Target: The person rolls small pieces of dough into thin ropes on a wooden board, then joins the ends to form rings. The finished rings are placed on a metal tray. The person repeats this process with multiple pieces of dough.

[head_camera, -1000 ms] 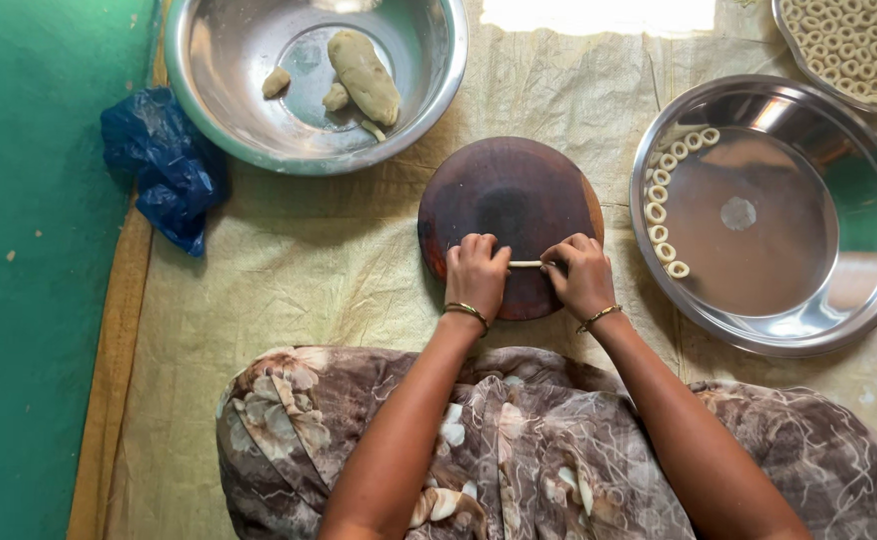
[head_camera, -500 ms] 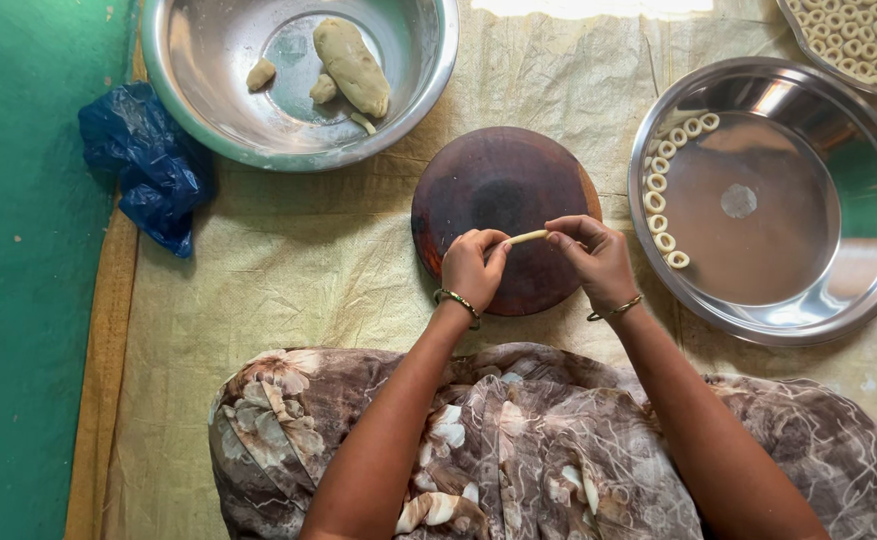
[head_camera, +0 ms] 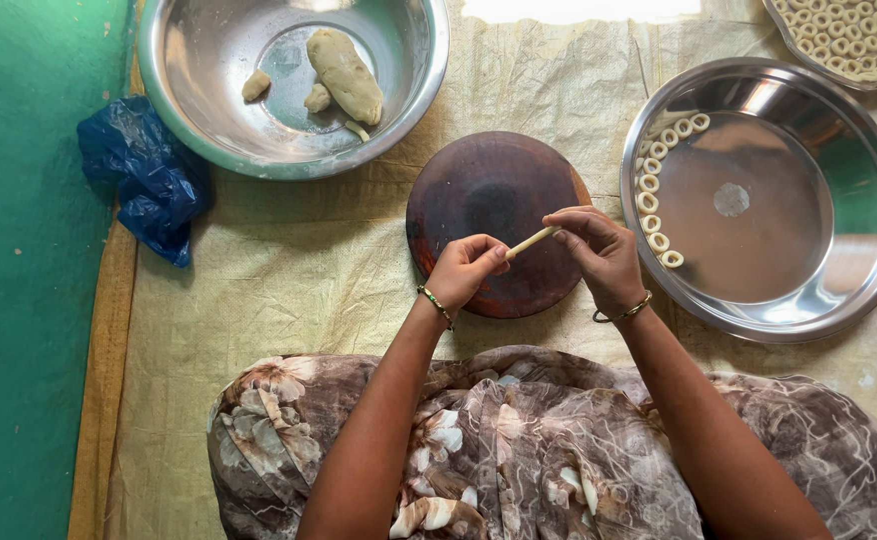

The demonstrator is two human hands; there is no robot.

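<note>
A thin pale dough stick (head_camera: 532, 241) is pinched at its two ends by my left hand (head_camera: 465, 270) and my right hand (head_camera: 599, 252). Both hands hover just above the round dark wooden board (head_camera: 489, 190). To the right lies a wide steel plate (head_camera: 819, 250) with several small dough rings (head_camera: 651, 195) lined along its left rim. At the top left, a steel bowl (head_camera: 209, 120) holds a large lump of dough (head_camera: 344, 75) and two smaller bits.
A crumpled blue plastic bag (head_camera: 144, 175) lies left of the bowl. Another tray full of dough rings (head_camera: 849, 35) shows at the top right corner. A pale woven mat (head_camera: 289, 270) covers the green floor (head_camera: 19, 300). My floral-clothed lap (head_camera: 499, 450) fills the bottom.
The dough stick was lifted off the board, where both hands had been rolling it, and is now held tilted in the air between the fingertips.
</note>
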